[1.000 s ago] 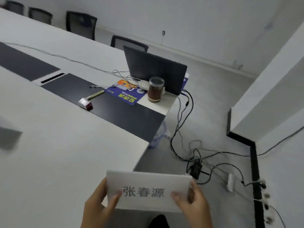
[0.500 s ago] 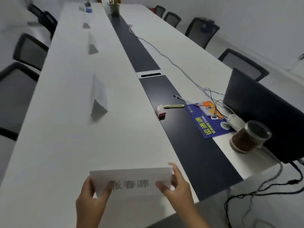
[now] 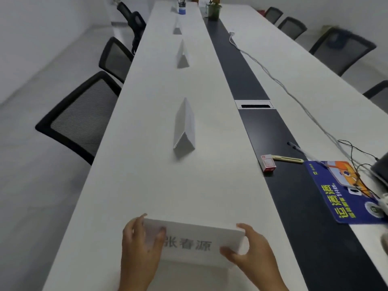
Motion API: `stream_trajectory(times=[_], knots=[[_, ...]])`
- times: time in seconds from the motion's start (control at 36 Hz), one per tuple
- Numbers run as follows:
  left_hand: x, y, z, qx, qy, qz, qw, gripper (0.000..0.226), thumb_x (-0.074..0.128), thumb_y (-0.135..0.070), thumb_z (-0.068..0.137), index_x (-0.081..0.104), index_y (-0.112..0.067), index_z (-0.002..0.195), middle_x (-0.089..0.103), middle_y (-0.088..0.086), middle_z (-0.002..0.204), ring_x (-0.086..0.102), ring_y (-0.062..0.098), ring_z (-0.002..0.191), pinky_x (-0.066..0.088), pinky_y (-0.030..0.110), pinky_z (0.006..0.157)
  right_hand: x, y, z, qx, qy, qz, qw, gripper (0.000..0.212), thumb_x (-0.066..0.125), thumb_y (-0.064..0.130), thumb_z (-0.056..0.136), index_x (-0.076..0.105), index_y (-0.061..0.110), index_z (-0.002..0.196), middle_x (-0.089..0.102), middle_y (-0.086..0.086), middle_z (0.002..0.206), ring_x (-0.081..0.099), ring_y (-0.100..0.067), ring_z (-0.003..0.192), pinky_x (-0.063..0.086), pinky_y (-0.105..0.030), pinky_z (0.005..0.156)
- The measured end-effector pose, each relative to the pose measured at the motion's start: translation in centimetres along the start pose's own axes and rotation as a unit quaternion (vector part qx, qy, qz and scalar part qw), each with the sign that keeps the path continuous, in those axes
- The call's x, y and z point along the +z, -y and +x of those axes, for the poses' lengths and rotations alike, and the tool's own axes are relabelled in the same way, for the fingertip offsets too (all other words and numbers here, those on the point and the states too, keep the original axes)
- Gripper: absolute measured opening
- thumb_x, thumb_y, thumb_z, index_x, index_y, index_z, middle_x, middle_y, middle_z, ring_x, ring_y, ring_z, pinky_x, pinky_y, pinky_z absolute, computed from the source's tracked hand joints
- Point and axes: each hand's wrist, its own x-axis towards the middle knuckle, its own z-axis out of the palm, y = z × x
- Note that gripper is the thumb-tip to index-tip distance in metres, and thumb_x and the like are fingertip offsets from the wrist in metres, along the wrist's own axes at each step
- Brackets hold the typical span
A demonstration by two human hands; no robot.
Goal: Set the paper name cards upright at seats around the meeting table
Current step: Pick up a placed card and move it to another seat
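Note:
A folded white name card (image 3: 195, 244) with black printed characters sits low over the near end of the long white meeting table (image 3: 130, 185). My left hand (image 3: 140, 246) grips its left end and my right hand (image 3: 249, 248) grips its right end. Whether its lower edge touches the table I cannot tell. Farther along the same side of the table, a tent-folded card (image 3: 184, 129) stands upright, then another card (image 3: 183, 55), then a third card (image 3: 177, 28) near the far end.
Black mesh chairs (image 3: 84, 116) line the table's left side, and more chairs (image 3: 340, 49) line the right. A dark strip (image 3: 241, 76) runs down the middle. On it lie a small red-and-white box (image 3: 267, 163), a pen and a blue mat (image 3: 340, 190). A cable (image 3: 283, 87) trails along the right half.
The view has swung left from the laptop end of the table to look down its length. The card, held off the table's edge, has come over the tabletop and lower.

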Motion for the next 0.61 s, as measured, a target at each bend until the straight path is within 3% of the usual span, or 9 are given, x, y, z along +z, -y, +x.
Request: stream_trajectory(times=[0.06, 0.14, 0.22, 0.31, 0.42, 0.53, 0.61], knots=[[0.0, 0.0, 0.2, -0.002, -0.003, -0.007, 1.0, 0.049, 0.064, -0.026, 0.078, 0.047, -0.013, 0.122, 0.044, 0.011, 0.132, 0.044, 0.026, 0.119, 0.034, 0.034, 0.096, -0.2, 0.3, 0.5, -0.022, 0.011, 0.011, 1.0, 0.077, 0.078, 0.033, 0.062, 0.038, 0.028, 0.128, 0.043, 0.017, 0.114, 0.041, -0.009, 0.116, 0.036, -0.024, 0.098], [0.0, 0.2, 0.4, 0.007, -0.005, -0.011, 1.0, 0.045, 0.064, -0.013, 0.078, 0.049, -0.014, 0.12, 0.055, 0.008, 0.125, 0.049, 0.024, 0.114, 0.039, 0.034, 0.091, -0.1, 0.0, 0.8, -0.047, 0.023, 0.074, 0.996, 0.059, 0.082, 0.019, 0.058, 0.052, 0.034, 0.107, 0.057, 0.017, 0.109, 0.052, 0.0, 0.103, 0.039, -0.019, 0.092], [0.0, 0.0, 0.3, 0.025, -0.018, -0.005, 1.0, 0.043, 0.064, -0.012, 0.077, 0.052, -0.014, 0.118, 0.059, 0.006, 0.12, 0.051, 0.018, 0.106, 0.038, 0.03, 0.086, 0.0, -0.5, 1.2, -0.071, 0.01, 0.117, 0.991, 0.051, 0.083, 0.022, 0.049, 0.056, 0.042, 0.087, 0.065, 0.03, 0.093, 0.052, 0.017, 0.095, 0.043, -0.008, 0.08], [-0.1, -0.8, 0.1, 0.032, -0.037, -0.012, 0.999, 0.041, 0.065, -0.017, 0.079, 0.052, -0.015, 0.117, 0.059, 0.002, 0.115, 0.051, 0.017, 0.103, 0.039, 0.03, 0.084, 0.0, -0.4, 1.6, -0.098, -0.004, 0.133, 0.986, 0.044, 0.079, 0.028, 0.046, 0.058, 0.042, 0.082, 0.052, 0.051, 0.093, 0.051, 0.021, 0.092, 0.041, -0.001, 0.076], [-0.2, -2.3, -0.3, 0.05, -0.072, -0.018, 0.996, 0.049, 0.059, -0.033, 0.072, 0.052, -0.017, 0.118, 0.057, -0.004, 0.115, 0.052, 0.015, 0.109, 0.041, 0.025, 0.088, -0.2, -0.3, 1.9, -0.131, -0.012, 0.153, 0.979, 0.04, 0.066, 0.05, 0.044, 0.058, 0.043, 0.082, 0.053, 0.051, 0.093, 0.054, 0.018, 0.091, 0.04, 0.001, 0.075], [0.2, -4.0, -1.0, 0.067, -0.116, -0.029, 0.991, 0.041, 0.063, -0.016, 0.078, 0.052, -0.024, 0.116, 0.063, 0.009, 0.115, 0.058, 0.023, 0.107, 0.044, 0.027, 0.087, -1.5, -0.6, 2.1, -0.162, -0.003, 0.184, 0.969, 0.035, 0.075, 0.035, 0.057, 0.058, 0.041, 0.087, 0.053, 0.05, 0.095, 0.053, 0.018, 0.093, 0.041, 0.001, 0.069], [0.8, -6.0, -1.5, 0.087, -0.144, -0.043, 0.985, 0.04, 0.059, -0.028, 0.074, 0.051, -0.031, 0.113, 0.064, 0.003, 0.105, 0.059, 0.009, 0.094, 0.042, 0.006, 0.077, -3.1, -0.5, 2.2, -0.19, 0.0, 0.199, 0.962, 0.033, 0.069, 0.037, 0.062, 0.056, 0.042, 0.093, 0.059, 0.041, 0.098, 0.051, 0.017, 0.094, 0.044, -0.004, 0.062]])
